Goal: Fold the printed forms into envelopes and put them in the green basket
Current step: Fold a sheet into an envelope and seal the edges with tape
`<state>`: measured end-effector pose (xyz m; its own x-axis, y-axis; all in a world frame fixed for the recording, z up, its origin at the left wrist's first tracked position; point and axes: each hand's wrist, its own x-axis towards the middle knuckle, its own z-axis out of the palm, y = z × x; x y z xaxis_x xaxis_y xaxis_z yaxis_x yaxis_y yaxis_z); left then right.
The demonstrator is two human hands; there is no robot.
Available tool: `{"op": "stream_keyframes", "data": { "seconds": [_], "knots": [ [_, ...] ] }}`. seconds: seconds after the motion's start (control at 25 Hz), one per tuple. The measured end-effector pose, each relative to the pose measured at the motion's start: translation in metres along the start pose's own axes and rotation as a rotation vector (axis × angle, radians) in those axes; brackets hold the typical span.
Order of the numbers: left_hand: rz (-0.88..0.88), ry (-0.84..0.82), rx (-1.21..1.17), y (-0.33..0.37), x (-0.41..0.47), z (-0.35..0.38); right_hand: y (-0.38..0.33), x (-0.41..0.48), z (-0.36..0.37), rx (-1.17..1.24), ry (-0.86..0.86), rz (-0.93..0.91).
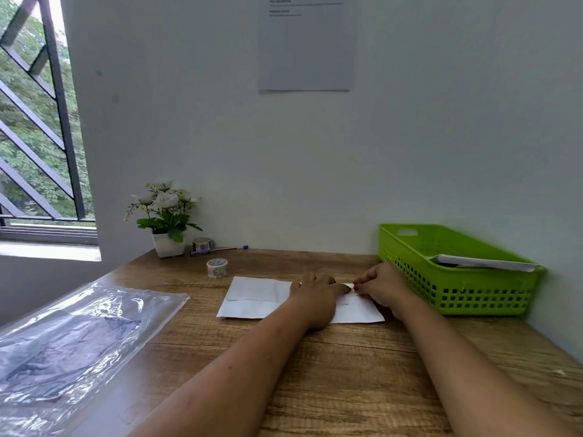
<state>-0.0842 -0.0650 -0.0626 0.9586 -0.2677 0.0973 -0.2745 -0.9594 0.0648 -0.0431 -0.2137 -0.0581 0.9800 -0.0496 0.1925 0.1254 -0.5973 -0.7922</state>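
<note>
Fingers [339, 289] of left hand [315, 296] and right hand [383, 288] curl, pinching a fold of the printed form [255, 298] mid-frame; green basket [473, 298] stands just right. Tape roll [217, 268] sits upper left.

Wooden desk [347, 373] against white wall [220, 137] (barred window [38, 121] left).
</note>
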Motion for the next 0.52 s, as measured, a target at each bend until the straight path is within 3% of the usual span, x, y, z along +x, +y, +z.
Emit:
{"op": "stream_keyframes", "data": {
  "seconds": [0.52],
  "knots": [
    [-0.028,-0.032,0.013,0.0023,-0.0001,-0.0018,-0.0075,-0.0029,-0.0023,-0.149,-0.028,-0.009]
  ]
}}
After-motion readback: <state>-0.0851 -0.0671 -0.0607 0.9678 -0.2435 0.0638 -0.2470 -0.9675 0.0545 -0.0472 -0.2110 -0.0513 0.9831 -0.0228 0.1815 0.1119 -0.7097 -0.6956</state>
